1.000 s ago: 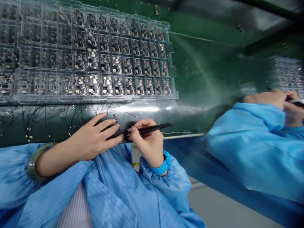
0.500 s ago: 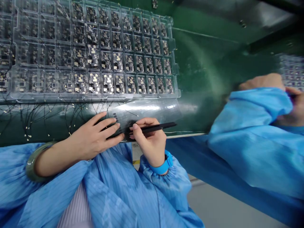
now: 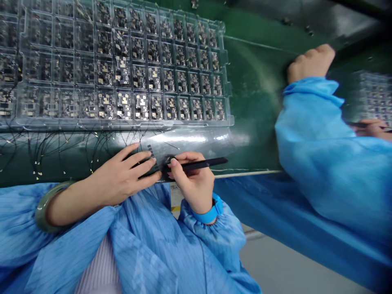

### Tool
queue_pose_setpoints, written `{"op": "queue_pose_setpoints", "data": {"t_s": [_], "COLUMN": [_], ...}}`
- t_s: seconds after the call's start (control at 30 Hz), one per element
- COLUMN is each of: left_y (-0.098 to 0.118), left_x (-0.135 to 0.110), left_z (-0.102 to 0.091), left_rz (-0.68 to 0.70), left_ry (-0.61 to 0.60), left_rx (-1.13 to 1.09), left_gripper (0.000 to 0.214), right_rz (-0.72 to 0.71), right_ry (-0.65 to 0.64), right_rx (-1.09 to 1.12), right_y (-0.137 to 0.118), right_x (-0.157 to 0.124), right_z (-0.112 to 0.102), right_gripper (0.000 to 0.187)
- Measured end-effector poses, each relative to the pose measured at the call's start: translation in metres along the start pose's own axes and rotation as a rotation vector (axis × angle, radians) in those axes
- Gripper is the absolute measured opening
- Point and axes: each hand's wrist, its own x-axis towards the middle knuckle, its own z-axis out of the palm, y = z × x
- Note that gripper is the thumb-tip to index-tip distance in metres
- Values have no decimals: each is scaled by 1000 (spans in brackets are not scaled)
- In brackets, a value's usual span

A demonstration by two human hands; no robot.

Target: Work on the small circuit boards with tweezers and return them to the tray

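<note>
At the far left, one clear plastic tray of many small compartments (image 3: pixel 122 65) lies on the green bench top (image 3: pixel 257 90), each pocket holding a small dark circuit board with gold pads. The boards are too many and too blurred towards the left to count. Near of the tray, thin black wires with gold tips (image 3: pixel 45 147) lie loose and tangled on the bench.

The person's left hand (image 3: pixel 119 179), with one pale green bangle (image 3: pixel 45 204) at the wrist, lies with fingers stretched out flat, pressing on one clear glossy film sheet (image 3: pixel 196 143) at the near edge of the bench. A short row of tiny black parts (image 3: pixel 150 152) sits on the film just beyond the fingertips.

Just to the right, the right hand (image 3: pixel 192 183) is closed in a pen grip round one slim black tool (image 3: pixel 202 164). Its point meets the left fingertips and its tail points right. One bright blue wrist strap (image 3: pixel 212 212) circles that wrist. Both hands sit where they were half a second ago.

Further right, a co-worker's blue sleeve (image 3: pixel 321 155) crosses the bench. The co-worker's fist (image 3: pixel 309 63) has risen towards the far side of the bench since then, when it sat lower and nearer. A second hand of the co-worker (image 3: pixel 372 128) shows at the right edge, before a second, blurred tray (image 3: pixel 375 94).
</note>
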Motion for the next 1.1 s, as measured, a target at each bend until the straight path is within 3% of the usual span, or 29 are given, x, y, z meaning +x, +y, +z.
{"op": "queue_pose_setpoints", "data": {"t_s": [0.47, 0.8, 1.1], "left_y": [2, 1, 2], "left_x": [1, 1, 1], "left_z": [1, 1, 0], "left_rz": [-7, -1, 19], "left_ry": [-9, -5, -8], "left_rx": [50, 77, 70], "left_gripper": [33, 37, 33], "right_rz": [85, -8, 60], "right_ry": [-4, 1, 63], "right_rx": [139, 26, 242], "right_y": [-8, -1, -8], "right_x": [3, 1, 1], "right_z": [0, -1, -2], "right_gripper": [20, 18, 18]}}
